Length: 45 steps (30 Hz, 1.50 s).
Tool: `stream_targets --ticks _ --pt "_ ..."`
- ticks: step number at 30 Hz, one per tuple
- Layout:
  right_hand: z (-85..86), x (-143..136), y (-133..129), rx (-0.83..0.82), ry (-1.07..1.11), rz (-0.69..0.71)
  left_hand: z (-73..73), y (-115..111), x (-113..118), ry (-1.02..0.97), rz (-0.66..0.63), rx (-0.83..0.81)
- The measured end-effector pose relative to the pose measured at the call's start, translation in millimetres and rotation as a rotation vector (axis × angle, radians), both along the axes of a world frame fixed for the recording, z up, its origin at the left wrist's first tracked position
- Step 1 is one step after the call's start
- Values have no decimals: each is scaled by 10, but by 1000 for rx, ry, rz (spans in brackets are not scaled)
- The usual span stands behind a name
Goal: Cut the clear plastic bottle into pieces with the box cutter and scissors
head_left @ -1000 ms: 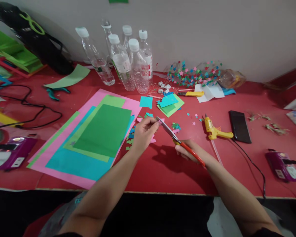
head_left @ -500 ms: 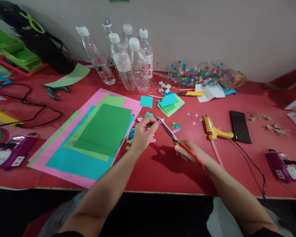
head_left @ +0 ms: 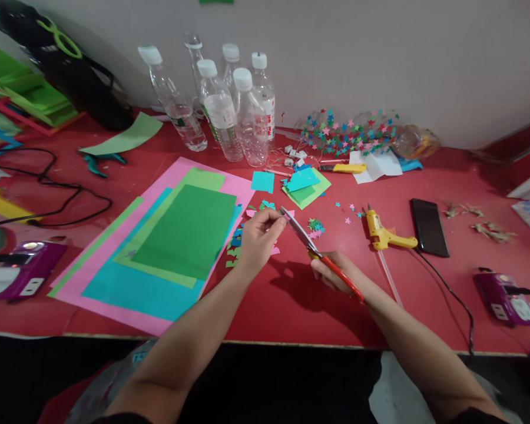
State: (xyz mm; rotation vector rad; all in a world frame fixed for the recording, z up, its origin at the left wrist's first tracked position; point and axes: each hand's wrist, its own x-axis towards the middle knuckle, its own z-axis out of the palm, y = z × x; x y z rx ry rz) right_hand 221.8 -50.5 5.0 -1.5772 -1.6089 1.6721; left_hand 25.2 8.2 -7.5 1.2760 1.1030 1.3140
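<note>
Although the red table [head_left: 282,318] is smooth and slightly shiny, it is covered at the left by flat, matt sheets [head_left: 185,232] of pink, blue and green paper, rectangular and overlapping. Behind them, clear plastic bottles [head_left: 221,118] with white caps are stood near the wall [head_left: 380,59]. Above the table's middle, the left hand [head_left: 260,238] is almost closed: thumb and forefinger are pinched together, and between their tips a small pink piece [head_left: 286,218] is held, mostly hidden. By the right hand [head_left: 342,263], whose fingers are curled, the scissors [head_left: 335,271] are gripped; the handle is red, and the metal blades are pointed toward the left fingertips, just beside the piece. Whether they are parted cannot be told. Near the left hand, angular paper scraps [head_left: 232,253] are scattered, and beyond the scissors small five-pointed stars [head_left: 315,226] are heaped in green, blue and pink.
</note>
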Motion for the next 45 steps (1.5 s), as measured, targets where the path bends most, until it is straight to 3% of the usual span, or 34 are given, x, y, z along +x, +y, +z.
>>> stream_targets --ticks 15,21,27,32,34,37,40,42,45 --pt "-4 -106 -45 -55 19 -39 -60 6 11 18 -20 35" --pt "-50 -107 -30 -29 18 -49 -27 21 18 41 14 161" --pt "-104 -138 -9 -66 75 -42 -89 19 114 -272 -59 -41" --pt "-240 -89 27 -40 259 -83 -134 115 123 -409 35 -218" --pt "-273 -31 68 8 320 -137 -149 181 52 -330 50 -256" --pt "-258 82 156 91 382 -242 -167 273 -103 61 -65 -247" --pt "-208 197 246 151 427 -339 -167 321 -217 461 -54 -17" --pt "-193 258 292 172 450 -390 -158 317 -226 584 -54 108" --pt "-213 317 337 181 472 -447 -152 255 -134 693 -101 150"
